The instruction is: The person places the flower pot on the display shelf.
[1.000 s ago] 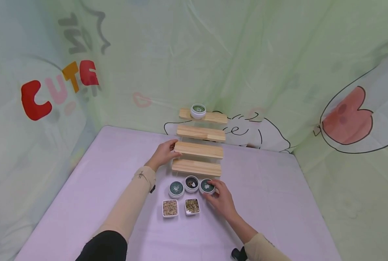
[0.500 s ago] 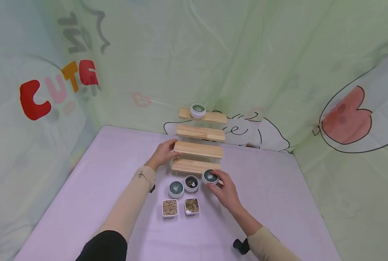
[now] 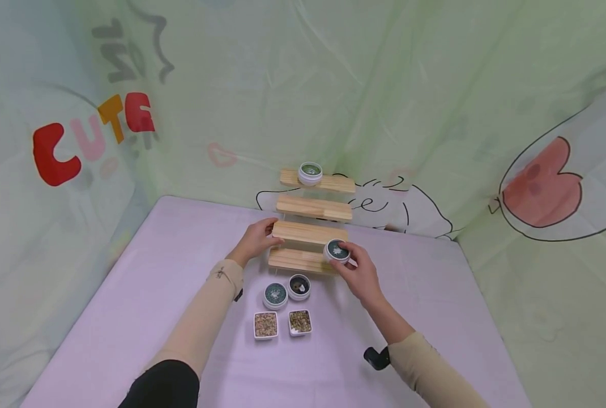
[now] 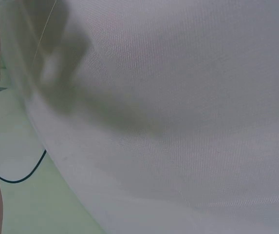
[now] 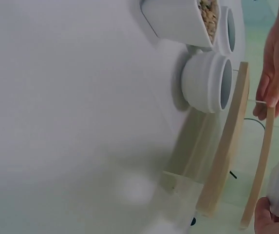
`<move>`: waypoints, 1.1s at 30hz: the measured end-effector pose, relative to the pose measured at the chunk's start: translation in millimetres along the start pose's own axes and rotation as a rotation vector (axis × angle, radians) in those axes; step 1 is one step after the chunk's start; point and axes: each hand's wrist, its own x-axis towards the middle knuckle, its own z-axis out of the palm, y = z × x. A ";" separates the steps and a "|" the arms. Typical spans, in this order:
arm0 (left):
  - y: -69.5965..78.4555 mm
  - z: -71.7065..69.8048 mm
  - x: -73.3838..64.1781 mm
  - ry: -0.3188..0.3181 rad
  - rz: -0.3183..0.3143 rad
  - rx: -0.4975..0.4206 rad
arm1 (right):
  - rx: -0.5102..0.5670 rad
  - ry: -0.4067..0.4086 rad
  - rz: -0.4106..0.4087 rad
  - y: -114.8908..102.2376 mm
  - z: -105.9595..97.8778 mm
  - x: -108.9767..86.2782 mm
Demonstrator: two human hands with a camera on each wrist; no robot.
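My right hand pinches a round white jar with a dark green top and pale flecks. It hovers over the right end of the lowest step of a tiered wooden display stand. At the stand's left side, my left hand grips the end of the second step from the bottom; the right wrist view shows its thumb and fingers on that board. In front of the stand sit two more round jars, one teal-topped and one dark-topped. Another jar with a green top stands on the top step.
Nearer me are two square white dishes, one of pinkish gravel and one of brownish-green gravel. A lilac cloth covers the table. Printed fabric hangs behind the stand and along both sides.
My right hand has lifted the round jar from the row on the table and carried it up and slightly right, to the lowest step. The left hand has stayed put.
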 end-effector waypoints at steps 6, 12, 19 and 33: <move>1.4 -0.5 -0.6 0.000 -0.014 0.003 | 0.014 -0.003 0.051 -6.3 -3.5 12.0; 2.2 -0.9 -0.8 -0.008 -0.027 0.005 | 0.005 0.002 0.082 -16.9 -9.0 24.5; 1.4 -0.8 -1.2 -0.007 -0.027 -0.004 | -0.006 0.018 0.089 -29.5 -17.0 46.2; 3.6 -1.8 -2.2 -0.009 -0.036 0.002 | 0.015 0.103 0.039 -50.3 -25.0 86.8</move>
